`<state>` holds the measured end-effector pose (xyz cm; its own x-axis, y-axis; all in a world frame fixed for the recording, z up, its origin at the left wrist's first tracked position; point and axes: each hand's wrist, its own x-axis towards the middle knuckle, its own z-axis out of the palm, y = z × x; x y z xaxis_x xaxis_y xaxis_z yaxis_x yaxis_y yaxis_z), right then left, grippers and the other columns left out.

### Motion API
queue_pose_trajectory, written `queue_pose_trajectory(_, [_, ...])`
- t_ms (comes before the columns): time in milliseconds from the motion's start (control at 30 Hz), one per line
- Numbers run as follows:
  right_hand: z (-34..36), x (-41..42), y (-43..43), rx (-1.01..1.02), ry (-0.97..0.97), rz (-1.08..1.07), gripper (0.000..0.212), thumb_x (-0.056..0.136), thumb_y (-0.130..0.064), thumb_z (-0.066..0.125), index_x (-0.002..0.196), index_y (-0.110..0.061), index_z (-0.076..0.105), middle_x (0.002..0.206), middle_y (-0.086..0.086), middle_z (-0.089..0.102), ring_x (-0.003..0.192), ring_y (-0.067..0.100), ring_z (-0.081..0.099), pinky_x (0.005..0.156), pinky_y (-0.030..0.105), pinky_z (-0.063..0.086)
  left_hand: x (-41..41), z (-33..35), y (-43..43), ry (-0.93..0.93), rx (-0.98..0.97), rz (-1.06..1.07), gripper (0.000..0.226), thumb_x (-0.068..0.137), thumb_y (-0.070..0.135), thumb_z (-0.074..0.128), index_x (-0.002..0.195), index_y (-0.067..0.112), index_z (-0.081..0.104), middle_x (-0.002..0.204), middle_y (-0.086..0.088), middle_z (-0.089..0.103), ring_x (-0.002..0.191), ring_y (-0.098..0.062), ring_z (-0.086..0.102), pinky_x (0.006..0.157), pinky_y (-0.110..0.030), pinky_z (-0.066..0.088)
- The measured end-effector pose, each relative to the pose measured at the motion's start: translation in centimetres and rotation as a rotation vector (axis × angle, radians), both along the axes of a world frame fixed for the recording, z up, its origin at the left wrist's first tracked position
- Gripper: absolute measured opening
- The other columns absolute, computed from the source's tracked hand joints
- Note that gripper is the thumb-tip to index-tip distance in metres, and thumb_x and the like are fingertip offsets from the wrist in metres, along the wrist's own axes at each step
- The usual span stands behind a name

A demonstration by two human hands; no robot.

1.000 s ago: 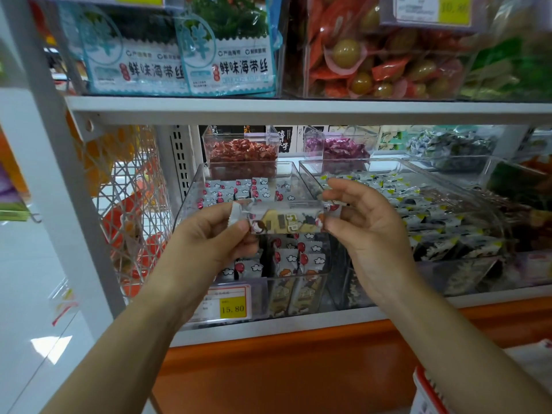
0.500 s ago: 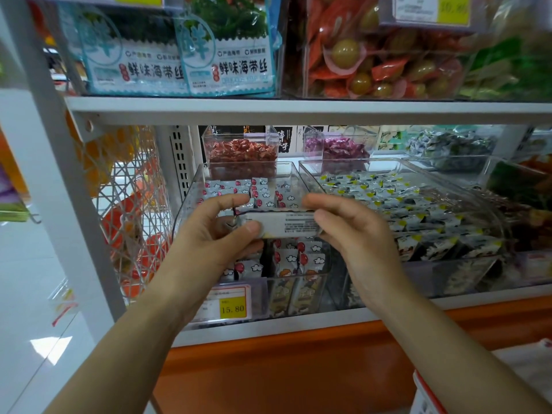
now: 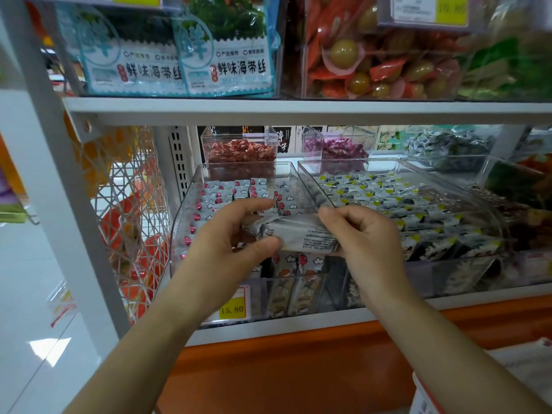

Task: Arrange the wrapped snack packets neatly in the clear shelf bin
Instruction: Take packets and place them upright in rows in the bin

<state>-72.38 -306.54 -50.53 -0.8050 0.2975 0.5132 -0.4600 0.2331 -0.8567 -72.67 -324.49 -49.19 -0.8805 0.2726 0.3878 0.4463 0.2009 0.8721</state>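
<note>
A wrapped snack packet [image 3: 301, 234] lies sideways between both hands, its plain printed back toward me, just above the clear shelf bin [image 3: 191, 204]. My left hand [image 3: 230, 243] pinches the packet's left crimped end. My right hand [image 3: 364, 237] grips its right end. Inside the bin, several matching packets [image 3: 221, 194] with red dots and white clouds stand in rows; more show through the front wall beneath my hands.
A second clear bin [image 3: 448, 261] of yellow-and-black packets sits directly to the right. Small bins of red candy [image 3: 242, 153] and purple candy [image 3: 334, 147] stand behind. The upper shelf edge [image 3: 298, 110] hangs overhead. A yellow price tag [image 3: 233, 309] marks the bin front.
The packet has been turned over from its picture side to its printed back. Both hands closed in nearer each other and lowered slightly toward the bin.
</note>
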Motion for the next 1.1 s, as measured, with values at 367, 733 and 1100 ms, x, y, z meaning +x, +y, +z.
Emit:
queue_pose_trajectory(367, [-0.2, 0.2, -0.4, 0.11, -0.109, 0.249, 0.043, 0.081, -0.007, 0.069, 0.115, -0.034, 0.062, 0.109, -0.006, 0.068, 0.099, 0.007, 0.065, 0.08, 0.019, 0.054, -0.9, -0.5, -0.1, -0.128, 0.153, 0.153, 0.018, 0.095, 0.018, 0.049, 0.104, 0.012, 0.063, 0.089, -0.002, 0.071, 0.075, -0.011, 0.071, 0.062, -0.016, 0.055])
queue_pose_trajectory(733, [0.9, -1.9, 1.1, 0.002, -0.039, -0.097, 0.028, 0.084, -0.016, 0.067, 0.111, -0.012, 0.058, 0.104, 0.008, 0.065, 0.077, 0.012, 0.069, 0.072, 0.023, 0.057, -6.3, 0.3, -0.9, 0.161, -0.486, 0.429, 0.032, 0.095, 0.018, 0.048, 0.125, 0.005, 0.053, 0.124, -0.016, 0.054, 0.114, -0.031, 0.05, 0.1, -0.041, 0.04])
queue_pose_trajectory(1100, [4.0, -8.4, -1.0, 0.16, -0.068, -0.049, 0.021, 0.086, -0.01, 0.065, 0.103, 0.001, 0.06, 0.096, 0.018, 0.064, 0.09, 0.033, 0.065, 0.079, 0.048, 0.055, -13.2, -0.9, 1.0, 0.028, -1.26, 0.185, 0.065, 0.093, 0.058, 0.013, 0.125, 0.011, 0.043, 0.143, -0.007, 0.037, 0.14, -0.023, 0.018, 0.108, -0.065, 0.01])
